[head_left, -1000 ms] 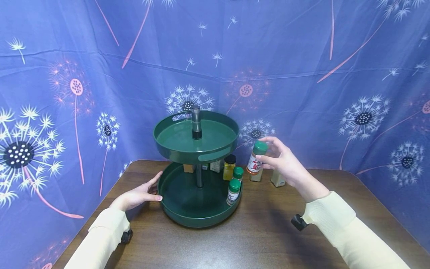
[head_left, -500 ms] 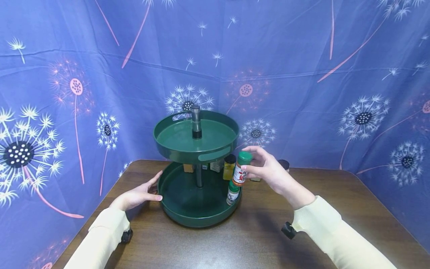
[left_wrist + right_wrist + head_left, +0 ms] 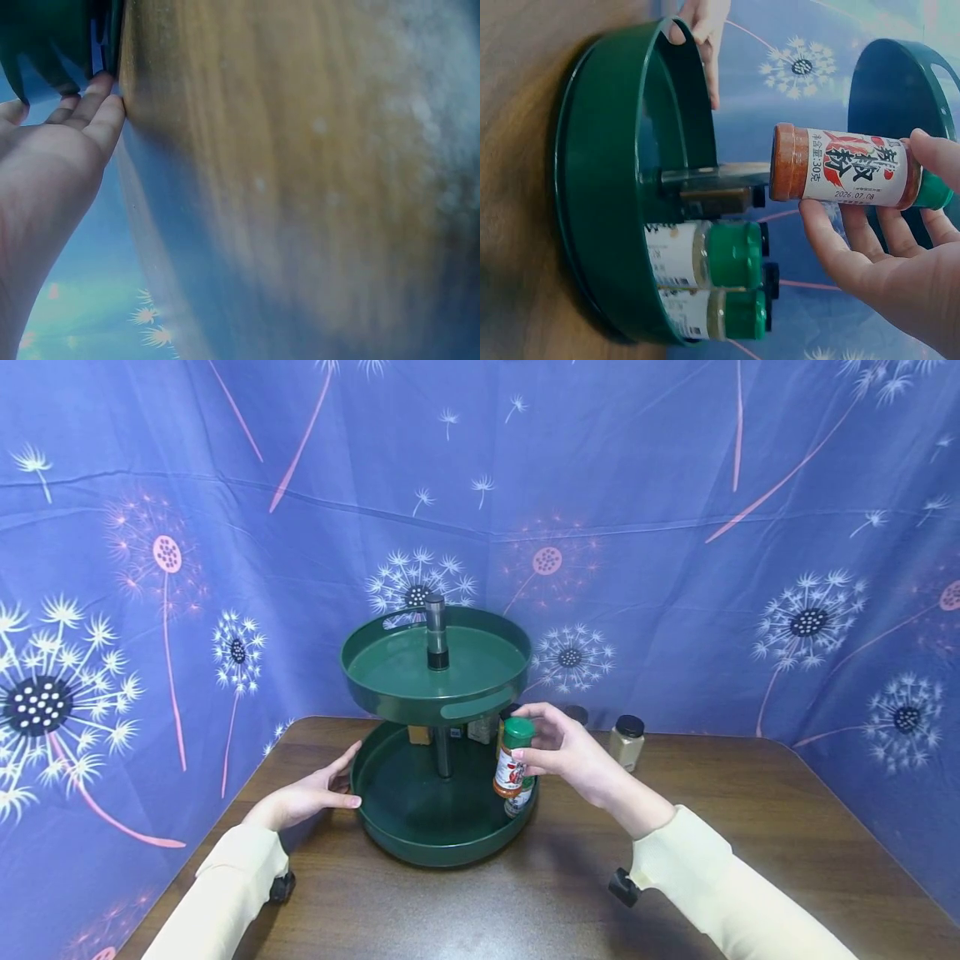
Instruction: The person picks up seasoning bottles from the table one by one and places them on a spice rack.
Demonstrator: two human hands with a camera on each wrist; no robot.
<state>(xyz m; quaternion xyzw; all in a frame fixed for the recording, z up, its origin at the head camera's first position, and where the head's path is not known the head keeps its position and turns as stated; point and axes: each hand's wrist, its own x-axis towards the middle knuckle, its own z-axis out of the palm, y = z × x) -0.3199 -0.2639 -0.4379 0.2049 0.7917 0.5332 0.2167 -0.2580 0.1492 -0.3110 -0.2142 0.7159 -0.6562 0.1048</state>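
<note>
My right hand (image 3: 557,750) grips an orange-red chili powder jar (image 3: 509,772) with a green lid, thumb on one side and fingers on the other. In the right wrist view the chili powder jar (image 3: 855,169) hangs above the lower tray (image 3: 600,180), apart from its floor. Two more green-lidded spice jars stand side by side in that tray, the nearer lid (image 3: 735,253) in plain sight. Both are largely hidden behind the held jar in the head view. My left hand (image 3: 311,793) touches the left side of the green lower tray (image 3: 420,853), fingers extended.
A green upper tray (image 3: 420,681) on a metal post (image 3: 437,635) overhangs the lower one. Behind the post sit more containers, including a tan one (image 3: 419,735). A black-lidded jar (image 3: 626,745) stands on the wooden table (image 3: 712,827) at right, another partly hidden behind my right hand.
The right hand has carried the chili powder jar left and down, from beside the stand to over the lower tray's right side. My left hand has stayed at the tray.
</note>
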